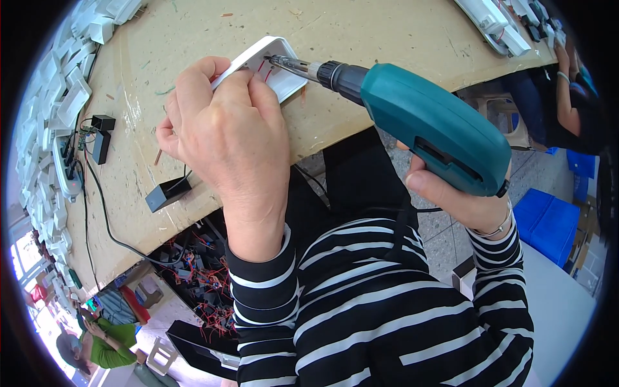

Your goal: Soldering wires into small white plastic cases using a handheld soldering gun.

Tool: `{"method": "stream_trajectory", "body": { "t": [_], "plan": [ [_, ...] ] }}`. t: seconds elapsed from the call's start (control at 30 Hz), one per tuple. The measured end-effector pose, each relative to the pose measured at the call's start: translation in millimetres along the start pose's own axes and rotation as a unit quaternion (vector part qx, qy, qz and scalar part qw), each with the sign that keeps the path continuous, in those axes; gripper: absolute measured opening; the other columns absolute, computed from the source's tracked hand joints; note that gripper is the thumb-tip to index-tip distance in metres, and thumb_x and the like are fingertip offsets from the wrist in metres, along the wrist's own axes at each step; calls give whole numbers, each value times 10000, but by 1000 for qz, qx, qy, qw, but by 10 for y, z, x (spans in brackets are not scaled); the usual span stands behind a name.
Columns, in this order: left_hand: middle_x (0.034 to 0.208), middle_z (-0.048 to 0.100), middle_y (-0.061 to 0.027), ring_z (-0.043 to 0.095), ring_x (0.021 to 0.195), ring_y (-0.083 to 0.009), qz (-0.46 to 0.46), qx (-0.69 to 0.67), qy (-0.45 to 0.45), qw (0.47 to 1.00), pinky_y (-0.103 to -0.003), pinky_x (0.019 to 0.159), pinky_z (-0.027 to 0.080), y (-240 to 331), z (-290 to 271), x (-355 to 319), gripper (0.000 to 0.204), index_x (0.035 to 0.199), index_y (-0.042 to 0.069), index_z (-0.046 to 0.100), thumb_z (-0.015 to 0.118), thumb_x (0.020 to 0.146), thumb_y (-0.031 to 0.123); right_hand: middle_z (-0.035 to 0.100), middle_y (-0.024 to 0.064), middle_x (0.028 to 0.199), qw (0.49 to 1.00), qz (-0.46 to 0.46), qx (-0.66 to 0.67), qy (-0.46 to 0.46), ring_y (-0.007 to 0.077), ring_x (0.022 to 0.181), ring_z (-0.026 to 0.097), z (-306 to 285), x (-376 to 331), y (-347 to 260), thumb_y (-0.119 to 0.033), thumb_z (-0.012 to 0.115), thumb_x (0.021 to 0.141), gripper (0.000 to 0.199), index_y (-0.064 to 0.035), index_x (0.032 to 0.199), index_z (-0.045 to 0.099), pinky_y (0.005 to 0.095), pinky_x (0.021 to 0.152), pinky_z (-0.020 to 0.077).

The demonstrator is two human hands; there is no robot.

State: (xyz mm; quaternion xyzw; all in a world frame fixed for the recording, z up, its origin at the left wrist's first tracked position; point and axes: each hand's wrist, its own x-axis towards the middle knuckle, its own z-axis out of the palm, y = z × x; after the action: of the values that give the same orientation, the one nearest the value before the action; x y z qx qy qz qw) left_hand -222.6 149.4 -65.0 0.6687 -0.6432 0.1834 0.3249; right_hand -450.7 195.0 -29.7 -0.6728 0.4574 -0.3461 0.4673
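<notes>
My left hand point(232, 129) holds a small white plastic housing point(291, 84) up off the table, tilted, its fingers wrapped over the near side. Thin red wires show inside the housing. In my right hand point(451, 193) is a teal soldering gun point(435, 122), gripped at its underside, with its body slanting up to the left. Its metal tip reaches into the housing, close to the red wires and my left fingertips. The exact point of contact is too small to tell, and the left fingertips are partly hidden.
White housings point(71, 103) lie heaped along the table's left edge, with more parts point(493, 26) at the far right. Small black boxes point(167, 193) and a cable point(109, 226) lie nearby. Below stands a bin of red-wired components point(200, 277). Other people are at right point(567, 109) and lower left point(113, 342).
</notes>
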Motion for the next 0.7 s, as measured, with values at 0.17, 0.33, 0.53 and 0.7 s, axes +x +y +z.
{"method": "stream_trajectory", "body": {
  "t": [0.17, 0.33, 0.53, 0.7],
  "plan": [
    [928, 606, -6, 555, 885, -195, -1, -4, 0, 1000, -385, 818, 315, -1, 9, -4, 70, 728, 80, 706, 648, 744, 113, 634, 66, 862, 999, -31, -14, 11, 96, 705, 591, -6, 29, 5, -89, 764, 756, 463, 54, 1158, 583, 209, 617, 462],
    [934, 606, -9, 555, 886, -198, -2, 2, -5, 1000, -386, 824, 316, 5, 1, -2, 71, 727, 79, 707, 648, 745, 112, 634, 66, 862, 997, -68, -40, 5, 111, 705, 582, -45, 56, -26, -105, 762, 759, 467, 45, 1165, 586, 230, 636, 462],
    [938, 605, -9, 554, 885, -199, -6, -9, -8, 1000, -394, 832, 315, 3, -2, -5, 78, 722, 74, 706, 646, 749, 116, 654, 98, 920, 994, -77, -72, -4, 138, 769, 622, -66, 53, -58, -89, 762, 754, 490, 39, 1186, 569, 242, 678, 482],
    [939, 604, -8, 553, 889, -198, -5, -5, -6, 1000, -398, 836, 316, 10, 0, -8, 80, 722, 73, 705, 645, 750, 117, 658, 122, 961, 995, -76, -65, -11, 163, 798, 638, -57, 47, -78, -64, 764, 745, 511, 40, 1199, 555, 257, 699, 494]
  ]
}}
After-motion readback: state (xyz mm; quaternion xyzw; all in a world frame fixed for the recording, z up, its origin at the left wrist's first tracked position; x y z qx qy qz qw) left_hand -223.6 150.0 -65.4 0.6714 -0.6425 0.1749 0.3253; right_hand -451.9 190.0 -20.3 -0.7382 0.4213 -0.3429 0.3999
